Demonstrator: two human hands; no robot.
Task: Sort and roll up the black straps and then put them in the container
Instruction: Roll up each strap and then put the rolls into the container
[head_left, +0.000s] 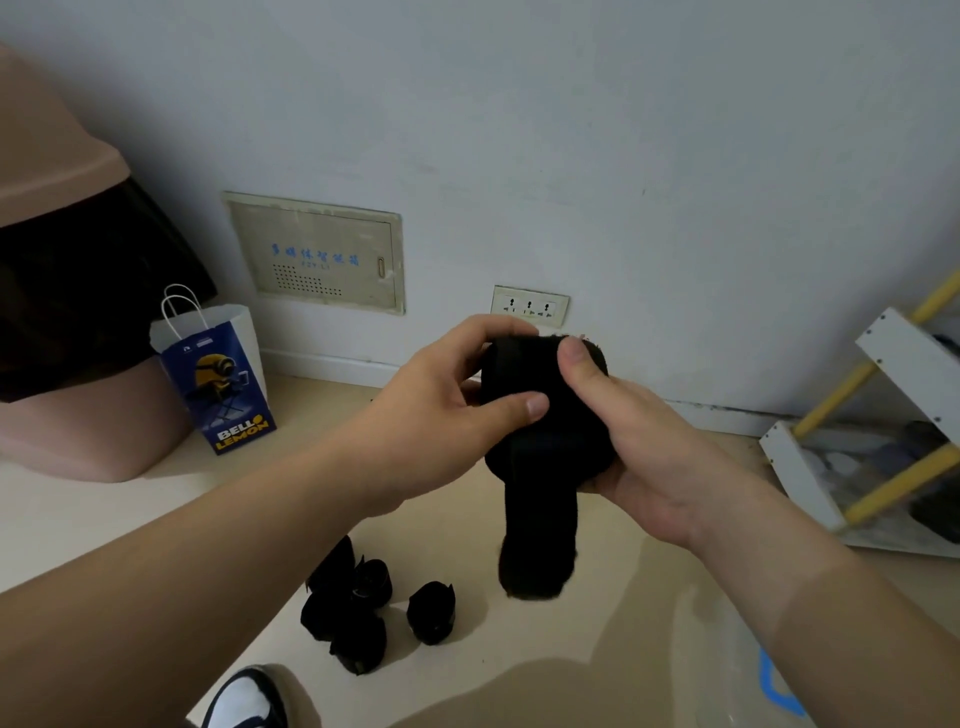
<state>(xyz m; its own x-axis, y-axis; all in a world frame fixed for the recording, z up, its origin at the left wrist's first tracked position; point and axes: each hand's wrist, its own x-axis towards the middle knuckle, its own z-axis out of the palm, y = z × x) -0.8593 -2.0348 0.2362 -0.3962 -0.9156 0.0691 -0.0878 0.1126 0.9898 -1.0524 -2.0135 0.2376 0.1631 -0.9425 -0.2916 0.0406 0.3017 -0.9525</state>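
"BELL LEMON" is printed in white and yellow near the foot of the blue paper bag (221, 374), under a yellow cartoon figure. The bag is stood on the floor by the wall. Blue characters are printed on the cream wall panel (317, 254), but they are too blurred to be read. A triple socket (530, 306) is set in the wall just above the hands.

A partly rolled black strap (540, 415) is held in mid-air, clear of the floor and short of the wall. It is gripped by the left hand (436, 405), with the thumb laid across the front of the roll and the fingers curled over its top. It is cupped from the right and below by the right hand (649, 452), with the thumb pressed on its upper edge. A loose tail of soft, matt fabric is left hanging under the roll.

Several rolled straps (358, 642) are clustered on the pale, glossy floor, with bare floor around them. A white rack (904, 353) with yellow bars is seen tilted at the right edge.
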